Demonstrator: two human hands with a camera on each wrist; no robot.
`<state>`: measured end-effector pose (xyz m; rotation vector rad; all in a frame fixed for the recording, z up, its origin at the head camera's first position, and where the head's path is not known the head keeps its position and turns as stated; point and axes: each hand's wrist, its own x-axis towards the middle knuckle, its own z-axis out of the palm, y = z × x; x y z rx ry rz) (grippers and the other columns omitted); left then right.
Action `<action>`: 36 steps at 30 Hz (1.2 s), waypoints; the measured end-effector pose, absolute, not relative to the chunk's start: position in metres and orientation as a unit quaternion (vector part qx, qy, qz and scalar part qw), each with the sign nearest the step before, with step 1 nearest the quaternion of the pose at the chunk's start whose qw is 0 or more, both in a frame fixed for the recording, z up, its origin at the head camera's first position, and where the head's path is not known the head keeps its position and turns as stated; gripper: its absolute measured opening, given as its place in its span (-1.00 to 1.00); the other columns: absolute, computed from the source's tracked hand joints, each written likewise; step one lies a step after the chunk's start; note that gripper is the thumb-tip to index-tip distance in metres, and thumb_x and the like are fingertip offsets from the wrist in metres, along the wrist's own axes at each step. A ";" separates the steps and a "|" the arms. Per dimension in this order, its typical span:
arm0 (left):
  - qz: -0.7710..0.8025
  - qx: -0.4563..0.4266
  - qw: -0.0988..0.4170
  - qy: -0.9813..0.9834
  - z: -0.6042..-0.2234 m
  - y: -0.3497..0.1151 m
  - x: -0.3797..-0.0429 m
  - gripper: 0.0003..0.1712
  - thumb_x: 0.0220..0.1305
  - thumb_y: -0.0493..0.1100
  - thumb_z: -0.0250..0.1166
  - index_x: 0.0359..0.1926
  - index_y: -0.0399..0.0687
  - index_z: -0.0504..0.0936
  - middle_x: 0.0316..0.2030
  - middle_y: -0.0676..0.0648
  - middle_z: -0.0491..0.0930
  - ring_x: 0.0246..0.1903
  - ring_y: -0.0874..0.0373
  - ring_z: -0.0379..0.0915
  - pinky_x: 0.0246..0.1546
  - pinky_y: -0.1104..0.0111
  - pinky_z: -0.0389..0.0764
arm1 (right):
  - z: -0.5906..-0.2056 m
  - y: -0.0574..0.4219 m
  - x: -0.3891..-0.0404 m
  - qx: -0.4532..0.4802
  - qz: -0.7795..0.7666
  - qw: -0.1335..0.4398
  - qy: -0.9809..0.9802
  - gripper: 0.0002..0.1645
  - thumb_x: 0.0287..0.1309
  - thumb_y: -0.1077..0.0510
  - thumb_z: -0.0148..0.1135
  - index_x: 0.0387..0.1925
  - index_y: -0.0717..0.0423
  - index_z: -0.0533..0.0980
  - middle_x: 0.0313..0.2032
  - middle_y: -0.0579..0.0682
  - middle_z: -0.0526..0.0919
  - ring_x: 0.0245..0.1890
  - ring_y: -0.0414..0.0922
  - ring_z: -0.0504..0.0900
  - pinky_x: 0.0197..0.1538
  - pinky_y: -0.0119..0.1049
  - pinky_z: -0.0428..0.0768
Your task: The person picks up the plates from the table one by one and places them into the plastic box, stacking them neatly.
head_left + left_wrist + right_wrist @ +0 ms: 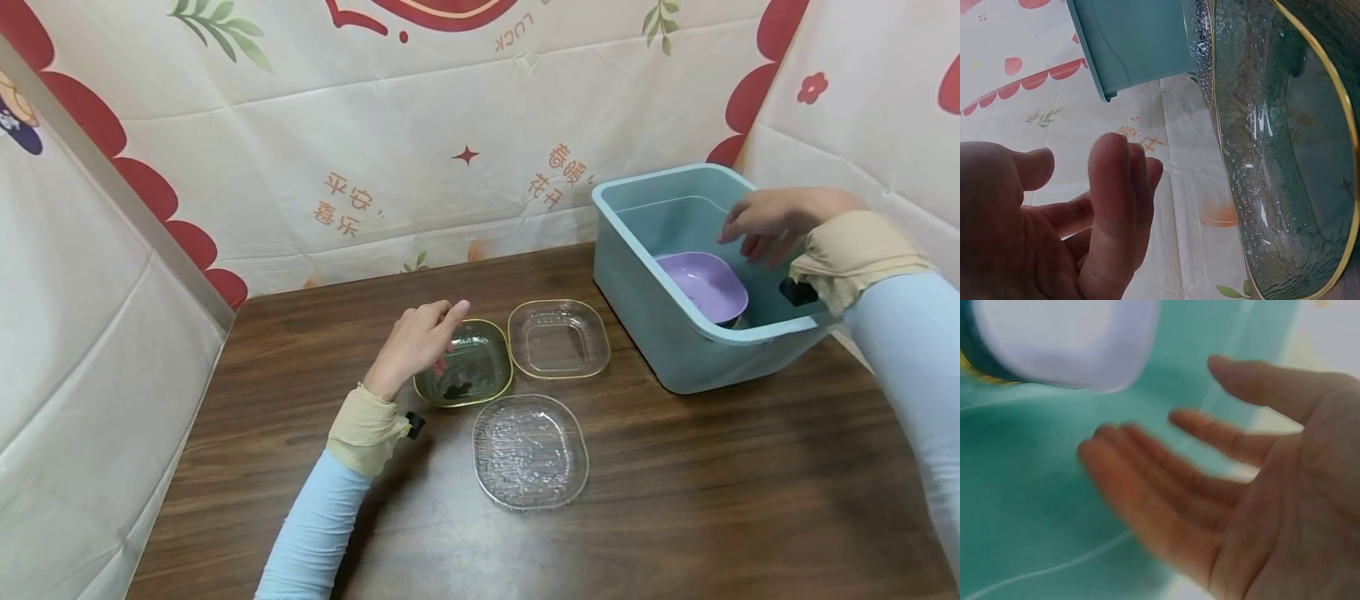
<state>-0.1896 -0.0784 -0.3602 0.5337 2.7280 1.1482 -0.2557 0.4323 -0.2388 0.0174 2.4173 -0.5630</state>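
I see my left hand relaxed near a green dish, right hand loosely spread over a teal bin, near a purple bowl, both holding nothing.

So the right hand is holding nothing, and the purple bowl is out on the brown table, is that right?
Not quite: the purple bowl is inside the blue-green bin, not out on the brown table, as the head view shows. The right hand is indeed holding nothing.
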 end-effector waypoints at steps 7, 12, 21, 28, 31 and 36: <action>0.385 0.169 0.070 0.905 -0.362 -0.083 -0.189 -0.33 0.58 0.36 -0.10 -0.21 -0.09 0.61 -0.40 -0.24 0.70 -0.75 0.07 0.62 -0.57 0.17 0.74 | -0.199 0.394 -0.246 -0.031 -0.203 0.191 0.960 -0.24 0.51 0.00 0.08 0.35 0.58 0.15 -0.04 0.55 0.55 -0.29 -0.04 0.76 -0.23 0.02 0.83; 0.404 0.160 0.078 0.897 -0.360 -0.088 -0.189 -0.37 0.58 0.36 -0.08 -0.24 -0.06 0.59 -0.33 -0.32 0.69 -0.72 0.03 0.63 -0.53 0.07 0.76 | -0.184 0.360 -0.238 -0.054 -0.179 0.136 0.973 -0.34 0.49 0.01 0.13 0.27 0.50 0.28 -0.17 0.41 0.66 -0.38 -0.06 0.76 -0.31 -0.04 0.82; 0.406 0.155 0.079 0.897 -0.357 -0.093 -0.192 -0.45 0.59 0.29 -0.03 -0.14 -0.06 0.61 -0.33 -0.33 0.69 -0.67 0.00 0.63 -0.51 0.04 0.77 | -0.187 0.294 -0.221 -0.107 -0.142 0.126 0.976 -0.44 0.46 -0.04 0.18 0.16 0.38 0.43 -0.10 0.43 0.68 -0.38 -0.06 0.77 -0.37 -0.10 0.81; 0.421 0.144 0.078 0.892 -0.352 -0.096 -0.193 -0.44 0.57 0.30 0.01 -0.14 -0.07 0.61 -0.31 -0.37 0.69 -0.66 -0.02 0.65 -0.50 0.02 0.78 | -0.203 0.250 -0.209 -0.124 -0.164 0.136 0.969 -0.50 0.46 -0.09 0.17 0.13 0.25 0.49 -0.18 0.22 0.71 -0.34 -0.04 0.76 -0.36 -0.13 0.79; 0.421 0.146 0.072 0.892 -0.350 -0.097 -0.194 -0.44 0.57 0.30 0.01 -0.15 -0.08 0.61 -0.33 -0.36 0.69 -0.67 -0.01 0.65 -0.50 0.03 0.78 | -0.212 0.236 -0.204 -0.125 -0.170 0.126 0.969 -0.53 0.46 -0.10 0.17 0.12 0.20 0.51 -0.17 0.17 0.73 -0.35 -0.05 0.75 -0.33 -0.13 0.79; 0.424 0.146 0.068 0.891 -0.349 -0.097 -0.195 -0.49 0.58 0.25 0.04 -0.14 -0.08 0.61 -0.34 -0.36 0.68 -0.66 -0.01 0.65 -0.52 0.07 0.78 | -0.232 0.222 -0.197 -0.133 -0.172 0.076 0.973 -0.58 0.45 -0.10 0.16 0.08 0.13 0.57 -0.16 0.12 0.78 -0.42 -0.11 0.73 -0.29 -0.18 0.69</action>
